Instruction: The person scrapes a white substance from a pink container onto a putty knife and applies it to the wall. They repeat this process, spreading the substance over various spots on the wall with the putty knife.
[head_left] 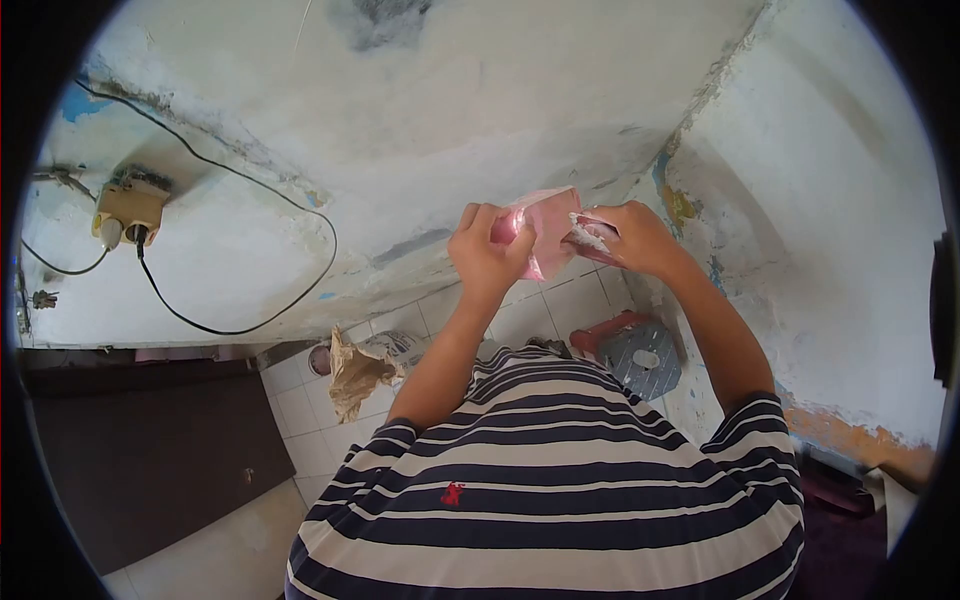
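Note:
In front of my chest, my left hand grips a shiny pink plastic piece by its left side, the thumb resting on its face. It may be a sheet or a shallow container; its shape is hard to make out. My right hand closes around a small flat tool smeared with white putty, held at the right edge of the pink plastic. The fingers hide most of this tool, so its exact kind does not show. Both hands are off the wall.
Ahead is a patched, peeling wall with a corner on the right. A socket adaptor with a looping black cable hangs at left. Below are an opened paper sack, a grey-and-pink stool and a dark brown panel.

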